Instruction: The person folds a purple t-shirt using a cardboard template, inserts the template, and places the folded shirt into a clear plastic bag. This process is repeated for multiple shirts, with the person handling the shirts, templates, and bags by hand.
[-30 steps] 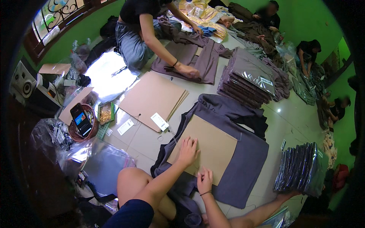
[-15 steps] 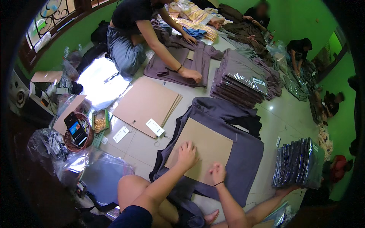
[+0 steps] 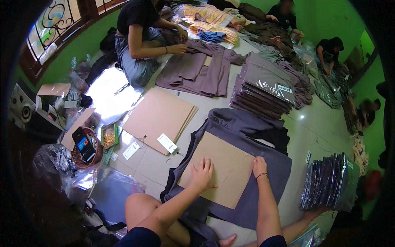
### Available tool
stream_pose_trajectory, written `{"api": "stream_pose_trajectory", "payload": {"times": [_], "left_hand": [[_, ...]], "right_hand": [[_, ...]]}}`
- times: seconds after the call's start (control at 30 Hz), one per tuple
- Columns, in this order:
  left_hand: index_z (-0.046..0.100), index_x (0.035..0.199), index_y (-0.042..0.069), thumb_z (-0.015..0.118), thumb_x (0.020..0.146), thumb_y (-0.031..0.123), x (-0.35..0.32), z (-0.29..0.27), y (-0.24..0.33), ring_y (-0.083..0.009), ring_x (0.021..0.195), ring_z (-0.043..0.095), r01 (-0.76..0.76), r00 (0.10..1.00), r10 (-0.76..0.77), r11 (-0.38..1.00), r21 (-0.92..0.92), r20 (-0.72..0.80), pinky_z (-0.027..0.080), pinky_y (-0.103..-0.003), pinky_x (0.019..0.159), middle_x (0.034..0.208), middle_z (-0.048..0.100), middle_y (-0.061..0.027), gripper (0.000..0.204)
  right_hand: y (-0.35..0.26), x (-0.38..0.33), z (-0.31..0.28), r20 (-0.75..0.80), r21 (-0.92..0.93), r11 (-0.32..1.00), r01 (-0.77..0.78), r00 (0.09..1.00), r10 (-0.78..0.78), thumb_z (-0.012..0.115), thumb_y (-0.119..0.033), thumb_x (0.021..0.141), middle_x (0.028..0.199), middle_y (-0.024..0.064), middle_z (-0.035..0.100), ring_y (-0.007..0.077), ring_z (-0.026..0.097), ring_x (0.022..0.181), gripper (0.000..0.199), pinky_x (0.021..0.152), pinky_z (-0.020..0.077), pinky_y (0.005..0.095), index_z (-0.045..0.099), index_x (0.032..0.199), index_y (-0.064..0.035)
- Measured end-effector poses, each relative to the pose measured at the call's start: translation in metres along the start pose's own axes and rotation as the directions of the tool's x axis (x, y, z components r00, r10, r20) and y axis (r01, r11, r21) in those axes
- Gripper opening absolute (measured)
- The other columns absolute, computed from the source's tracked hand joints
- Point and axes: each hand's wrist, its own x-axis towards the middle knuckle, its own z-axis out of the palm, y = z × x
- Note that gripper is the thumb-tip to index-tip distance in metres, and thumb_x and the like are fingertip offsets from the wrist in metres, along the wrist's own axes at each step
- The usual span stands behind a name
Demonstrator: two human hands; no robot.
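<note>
A dark grey garment [image 3: 275, 164] lies spread on the floor in front of me, with a brown cardboard sheet [image 3: 224, 158] flat on top. My left hand [image 3: 202, 175] presses on the left part of the sheet, fingers spread. At the sheet's upper right corner, my right hand [image 3: 260, 166] is closed, its fingertips pinched where cardboard and garment meet; what they grip is hidden. A faint line or thin strip runs slantwise across the sheet toward that hand. Black fabric [image 3: 282, 140] shows under the garment's far side.
Cardboard sheets [image 3: 158, 115] with tags [image 3: 167, 143] are stacked to the left. Bagged garments stand in piles, one far [image 3: 263, 86], one at right [image 3: 329, 181]. A basket [image 3: 96, 154] holds a phone [image 3: 83, 144]. Across from me, a person [image 3: 142, 41] handles a purple-grey garment [image 3: 197, 74].
My right hand has moved from over the sheet to its upper right corner. My left hand has flattened with fingers spread. The person across has drawn an arm back from the purple-grey garment's near edge.
</note>
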Motion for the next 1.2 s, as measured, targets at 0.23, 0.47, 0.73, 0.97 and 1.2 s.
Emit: {"api": "stream_pose_trajectory", "payload": {"times": [0.23, 0.47, 0.73, 0.97, 1.2], "left_hand": [[0.030, 0.131, 0.007, 0.063, 0.053, 0.067, 0.000, 0.009, 0.001, -0.0318, 0.127, 0.017, 0.020, 1.000, -0.020, 0.998, 0.054, -0.001, 0.029, -0.062, 0.088, 0.135, 0.023, -0.0124, 0.105], [0.027, 0.132, 0.008, 0.064, 0.051, 0.068, -0.003, 0.017, -0.002, -0.0318, 0.126, 0.016, 0.006, 1.000, -0.005, 1.000, 0.003, -0.029, 0.026, -0.064, 0.089, 0.130, 0.026, -0.0111, 0.107], [0.018, 0.136, 0.021, 0.073, 0.049, 0.057, -0.020, 0.001, 0.012, -0.0316, 0.129, 0.010, 0.116, 0.985, -0.110, 0.993, -0.036, 0.132, 0.021, -0.071, 0.088, 0.136, 0.019, -0.0052, 0.109], [0.010, 0.137, 0.029, 0.068, 0.049, 0.064, -0.028, 0.004, 0.004, -0.0371, 0.130, 0.005, 0.069, 0.976, -0.071, 0.997, 0.019, 0.206, 0.023, -0.070, 0.087, 0.144, 0.004, -0.0035, 0.111], [0.007, 0.137, 0.035, 0.070, 0.046, 0.063, -0.022, 0.016, -0.009, -0.0361, 0.131, 0.002, 0.023, 0.979, -0.032, 0.999, 0.045, 0.202, 0.025, -0.065, 0.090, 0.145, -0.003, 0.0000, 0.114]], "right_hand": [[0.058, -0.080, -0.042, -0.197, -0.026, 0.993, -0.117, 0.974, 0.109, 0.051, -0.004, 0.079, 0.077, 0.0176, 0.053, 0.0351, 0.053, 0.073, 0.004, 0.065, 0.0426, 0.0406, 0.051, 0.078, -0.0005], [0.145, -0.290, -0.118, -0.390, -0.035, 0.741, -0.671, 0.692, 0.607, 0.052, -0.006, 0.079, 0.079, 0.0145, 0.053, 0.0281, 0.051, 0.071, 0.006, 0.067, 0.0417, 0.0360, 0.052, 0.080, -0.0005], [0.110, -0.410, -0.123, -0.444, -0.116, 0.353, -0.928, 0.366, 0.818, 0.053, -0.007, 0.079, 0.079, 0.0115, 0.057, 0.0225, 0.054, 0.072, 0.009, 0.068, 0.0435, 0.0318, 0.056, 0.084, -0.0006], [-0.038, -0.360, -0.082, -0.152, 0.226, 0.835, -0.502, 0.828, 0.539, 0.053, -0.008, 0.079, 0.080, 0.0089, 0.060, 0.0176, 0.056, 0.073, 0.013, 0.069, 0.0450, 0.0281, 0.059, 0.088, -0.0006], [-0.178, -0.241, 0.027, 0.341, 0.175, 0.963, -0.205, 0.930, 0.137, 0.060, -0.031, 0.078, 0.073, 0.0143, 0.059, 0.0267, 0.058, 0.063, 0.027, 0.060, 0.0464, 0.0316, 0.061, 0.089, -0.0056]]}}
